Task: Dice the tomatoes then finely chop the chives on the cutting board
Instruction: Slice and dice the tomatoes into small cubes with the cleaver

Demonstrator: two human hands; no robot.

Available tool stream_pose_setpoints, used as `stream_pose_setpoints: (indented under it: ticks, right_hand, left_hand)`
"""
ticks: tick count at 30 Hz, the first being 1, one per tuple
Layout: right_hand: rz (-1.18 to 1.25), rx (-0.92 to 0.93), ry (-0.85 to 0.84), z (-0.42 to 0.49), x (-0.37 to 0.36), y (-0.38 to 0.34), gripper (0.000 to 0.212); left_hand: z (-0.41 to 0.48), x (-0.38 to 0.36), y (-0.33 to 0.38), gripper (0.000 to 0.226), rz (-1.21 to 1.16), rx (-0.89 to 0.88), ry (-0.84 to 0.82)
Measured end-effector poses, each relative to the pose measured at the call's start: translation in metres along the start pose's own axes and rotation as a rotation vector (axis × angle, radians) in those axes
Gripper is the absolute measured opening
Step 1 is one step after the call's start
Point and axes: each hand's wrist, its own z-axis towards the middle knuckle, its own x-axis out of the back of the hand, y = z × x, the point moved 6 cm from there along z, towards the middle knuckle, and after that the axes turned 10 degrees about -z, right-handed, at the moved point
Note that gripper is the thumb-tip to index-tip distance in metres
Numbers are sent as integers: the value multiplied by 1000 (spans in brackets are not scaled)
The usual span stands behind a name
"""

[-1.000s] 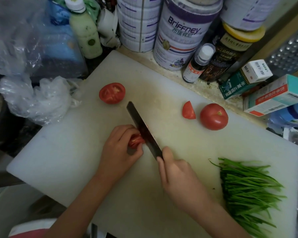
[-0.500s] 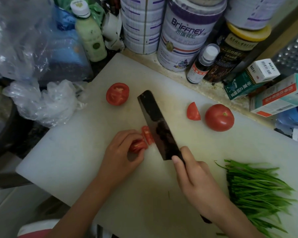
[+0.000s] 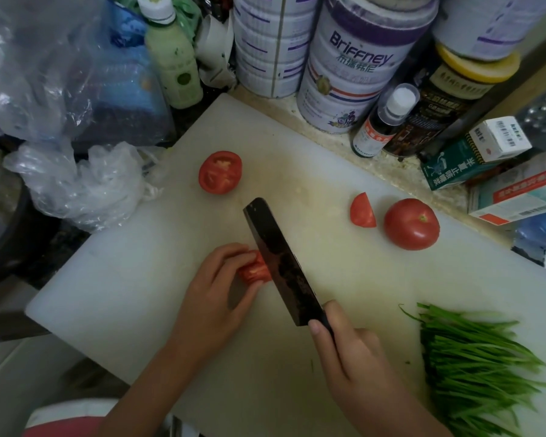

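On the white cutting board (image 3: 133,279), my left hand (image 3: 215,294) pinches a sliced tomato piece (image 3: 255,269) between thumb and fingers. My right hand (image 3: 353,354) grips the handle of a dark cleaver (image 3: 281,263), whose blade stands against the right side of that piece. A tomato half (image 3: 220,172) lies cut side up at the board's far left. A small wedge (image 3: 362,211) and a whole tomato (image 3: 411,223) sit at the far right. A bunch of chives (image 3: 473,370) lies at the board's near right.
Tins (image 3: 356,64), bottles (image 3: 172,55) and a jar (image 3: 448,99) crowd the board's far edge. Cardboard boxes (image 3: 517,190) stand at the right. Crumpled plastic bags (image 3: 76,181) lie against the left corner.
The cleaver, lifted and tilted flat half a second ago, has come back down against the tomato piece. My left hand has gathered the loose slice back into the piece.
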Motion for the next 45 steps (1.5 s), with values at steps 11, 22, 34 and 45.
stream_pose_setpoints:
  ticks: [11, 22, 34, 45]
  right_hand:
    - [11, -1, 50, 1, 4, 4, 23]
    - [-6, -9, 30, 4, 4, -1, 26]
    - [-13, -12, -9, 1, 4, -3, 32]
    - [51, -9, 30, 4, 10, -1, 18]
  left_hand:
    - [0, 0, 2, 36, -68, 0, 14]
    - [-1, 0, 0, 36, -19, -7, 26]
    - [0, -3, 0, 41, 92, -74, 17]
    - [2, -3, 1, 34, 116, -96, 33]
